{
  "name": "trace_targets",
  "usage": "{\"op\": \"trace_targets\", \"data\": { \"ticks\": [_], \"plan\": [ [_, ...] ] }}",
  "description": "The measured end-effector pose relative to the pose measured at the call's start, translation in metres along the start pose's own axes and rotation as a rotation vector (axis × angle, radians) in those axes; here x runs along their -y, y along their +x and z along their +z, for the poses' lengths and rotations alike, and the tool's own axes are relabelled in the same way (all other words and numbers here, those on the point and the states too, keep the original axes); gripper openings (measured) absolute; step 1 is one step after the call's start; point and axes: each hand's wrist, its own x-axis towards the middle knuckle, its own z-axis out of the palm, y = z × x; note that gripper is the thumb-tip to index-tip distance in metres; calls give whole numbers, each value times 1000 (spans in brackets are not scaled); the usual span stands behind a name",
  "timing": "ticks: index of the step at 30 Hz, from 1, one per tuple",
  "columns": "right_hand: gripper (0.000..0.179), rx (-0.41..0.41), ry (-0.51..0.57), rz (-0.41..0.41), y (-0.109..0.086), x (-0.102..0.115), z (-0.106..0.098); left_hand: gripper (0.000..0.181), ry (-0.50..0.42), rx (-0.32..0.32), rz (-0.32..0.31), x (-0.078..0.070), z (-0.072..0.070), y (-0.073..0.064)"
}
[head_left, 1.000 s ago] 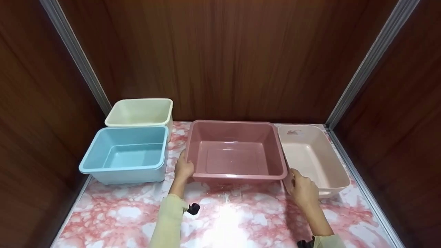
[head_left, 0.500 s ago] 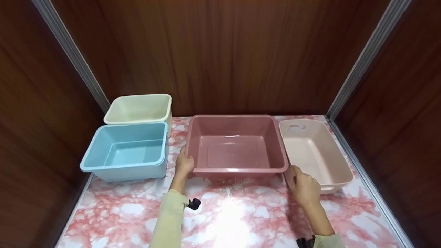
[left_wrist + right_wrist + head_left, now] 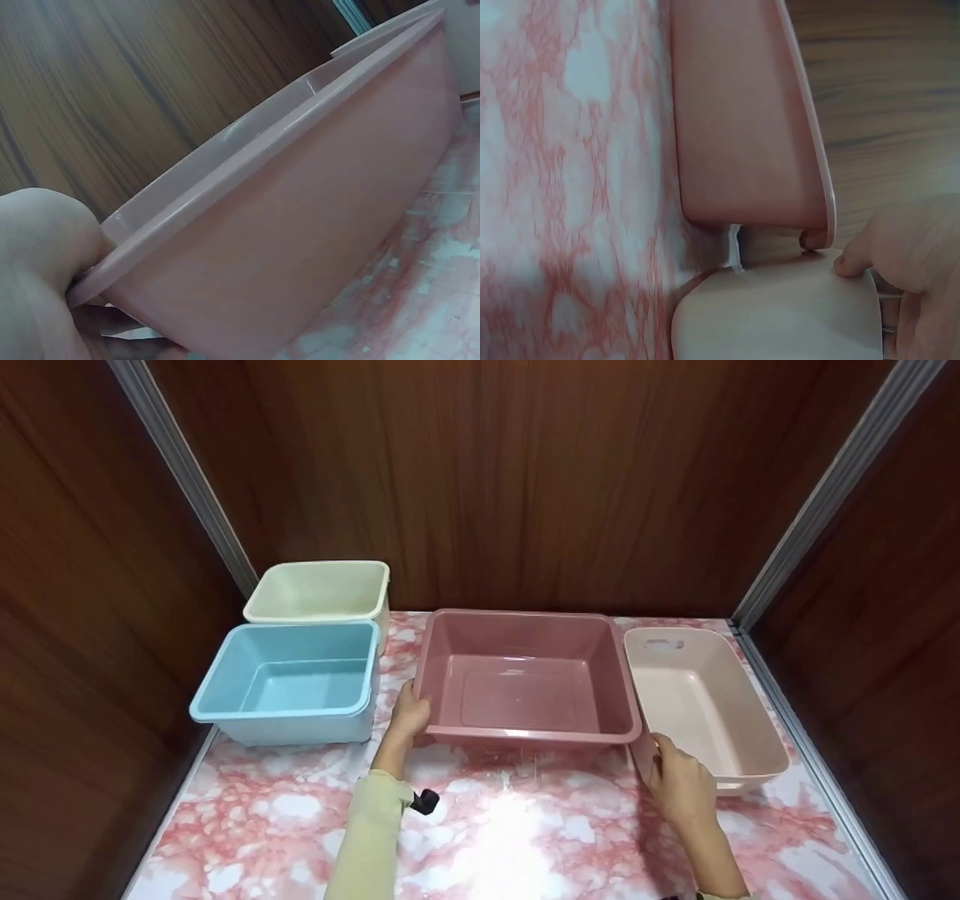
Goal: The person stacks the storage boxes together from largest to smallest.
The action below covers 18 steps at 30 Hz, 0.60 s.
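Pink-and-white marbling covers our surface [image 3: 255,825], where a rose basin [image 3: 525,697] sits between a blue tub [image 3: 300,686] and a beige bin [image 3: 686,716]; our left hand [image 3: 409,715] curls its fingers round the basin's left rim, our right hand [image 3: 684,784] pinches the bin's left rim.

"How many sets of fingers?"
"Two: left fingers [image 3: 420,712], right fingers [image 3: 668,747]."
"Tubs?"
"Four: one rose tub [image 3: 517,697] between them, one beige tub [image 3: 686,712] at the right, one blue tub [image 3: 315,690] and one cream tub [image 3: 319,594] left of both."

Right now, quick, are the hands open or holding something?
Left hand: closed, holding the dark pink tub by its left rim.
Right hand: closed, holding the pale pink bin by its edge.
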Motion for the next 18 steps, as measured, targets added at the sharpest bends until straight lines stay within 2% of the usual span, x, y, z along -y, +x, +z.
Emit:
{"op": "trace_targets", "data": {
  "ticks": [3,5,7,9,11,15,18],
  "plan": [
    [30,-93,43,-55,-1,-6,-6,61,102,13,0,-11,-1,-3],
    [28,-180,63,-71,-4,-9,-12,64,230,-9,24,-22,-2,-8],
    [25,-272,58,-49,-8,-13,-19,63,370,-38,66,-37,-1,-13],
    [20,-347,48,28,-12,-15,-26,59,489,-54,115,-55,3,-15],
    [15,-397,52,142,-16,-17,-32,54,567,-36,169,-74,9,-15],
    [10,-465,130,382,-26,-21,-36,46,594,88,291,-110,34,-10],
    [12,-512,205,495,-33,-23,-32,45,605,196,361,-135,59,-6]
  ]
}}
